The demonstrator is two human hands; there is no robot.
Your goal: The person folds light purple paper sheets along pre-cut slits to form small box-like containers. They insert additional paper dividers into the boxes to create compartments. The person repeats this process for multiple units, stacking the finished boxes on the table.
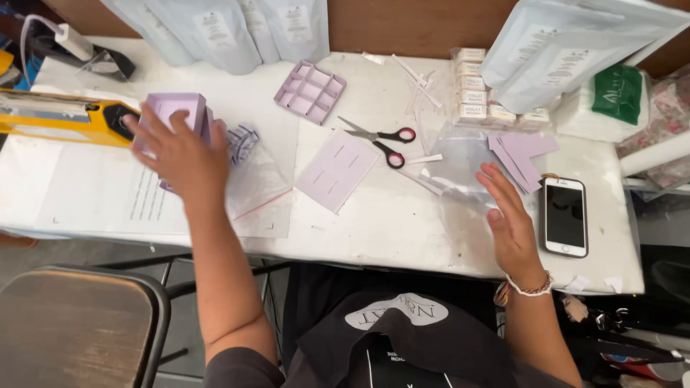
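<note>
Gripping an empty lilac box (176,108), the left hand (180,154) closes while the right hand (512,219) hovers open-palmed near a phone (565,215).

Packing workshop: white table (402,230) with pouches (215,29), small boxes (471,93), scissors (381,140)

A white-topped work table (402,230) carries loose goods; far centre lies a lilac compartment tray (310,91); near it red-and-black-handled scissors (379,139) and a flat lilac slotted card (338,170); right, a white smartphone (565,215); left, clear zip bags (257,179) on printed paper sheets (108,197).
</note>
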